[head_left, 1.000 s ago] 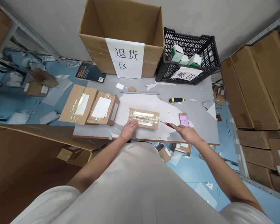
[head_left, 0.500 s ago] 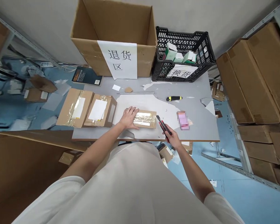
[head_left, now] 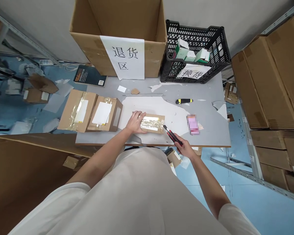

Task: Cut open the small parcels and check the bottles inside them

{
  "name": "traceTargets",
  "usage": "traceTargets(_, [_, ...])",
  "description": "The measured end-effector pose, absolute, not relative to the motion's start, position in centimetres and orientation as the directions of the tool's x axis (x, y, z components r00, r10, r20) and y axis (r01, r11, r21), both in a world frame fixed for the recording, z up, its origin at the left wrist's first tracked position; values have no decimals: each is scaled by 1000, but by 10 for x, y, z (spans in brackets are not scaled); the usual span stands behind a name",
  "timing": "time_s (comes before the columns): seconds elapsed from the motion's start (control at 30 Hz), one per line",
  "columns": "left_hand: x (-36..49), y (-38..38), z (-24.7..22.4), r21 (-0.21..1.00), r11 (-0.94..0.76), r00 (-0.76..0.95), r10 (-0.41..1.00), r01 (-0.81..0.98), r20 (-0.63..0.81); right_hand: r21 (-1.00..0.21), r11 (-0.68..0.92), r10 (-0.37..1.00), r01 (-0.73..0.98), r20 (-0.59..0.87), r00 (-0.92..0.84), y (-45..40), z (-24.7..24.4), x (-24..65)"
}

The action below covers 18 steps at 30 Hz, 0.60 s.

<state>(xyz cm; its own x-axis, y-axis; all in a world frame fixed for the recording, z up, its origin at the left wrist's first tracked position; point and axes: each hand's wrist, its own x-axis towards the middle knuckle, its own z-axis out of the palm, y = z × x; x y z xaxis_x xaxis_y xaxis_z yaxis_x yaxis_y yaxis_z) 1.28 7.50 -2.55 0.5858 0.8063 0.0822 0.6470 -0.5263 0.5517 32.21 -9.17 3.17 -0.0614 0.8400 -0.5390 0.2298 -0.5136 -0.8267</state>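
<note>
Fingers [head_left: 178, 143] of the right hand [head_left: 183, 147] are closed round a red-and-black box cutter [head_left: 173, 136], its blade end aimed at ten o'clock. That tip is right at the right end of a small taped parcel [head_left: 152, 123]; whether it touches, I cannot tell. The parcel lies flat near the front edge of the grey table [head_left: 210, 132], and serves here as the clock's centre, the wall being twelve.

At nine o'clock the left hand [head_left: 135, 122] spans the parcel's left end, fingers apart, thumb at the near corner; whether it grips or only steadies, I cannot tell. Beyond that hand, also at nine, stand two larger taped boxes [head_left: 115, 115] [head_left: 79, 111] side by side, each with a white label. At three lies a pink item [head_left: 193, 124], too pixelated to make out.

Farther off, a yellow-and-black cutter [head_left: 184, 101] lies at two. At ten, a dark book [head_left: 89, 75] rests by the table's back corner. Farthest back, an open carton [head_left: 153, 60] bearing a white paper sign [head_left: 124, 58] stands at eleven, with a black crate [head_left: 169, 67] holding green-and-white boxes [head_left: 182, 49] at one.
</note>
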Motion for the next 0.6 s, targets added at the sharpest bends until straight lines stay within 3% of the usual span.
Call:
traceTargets(0.13, [12, 76, -28, 544, -536, 594, 800, 645, 84, -803, -537, 813, 258, -574, -97, -110, 23, 319])
traceTargets(0.3, [12, 78, -30, 522, -537, 592, 802, 663, 73, -791, -571, 808, 220, -588, -15, -127, 14, 319])
traceTargets(0.5, [11, 84, -17, 484, -492, 602, 793, 723, -93, -859, -497, 827, -119, -511, 236, -124, 18, 325])
traceTargets(0.6, [9, 91, -13, 495, -422, 539, 834, 759, -116, -838, -448, 783, -312, -536, 316, -100, 6, 294])
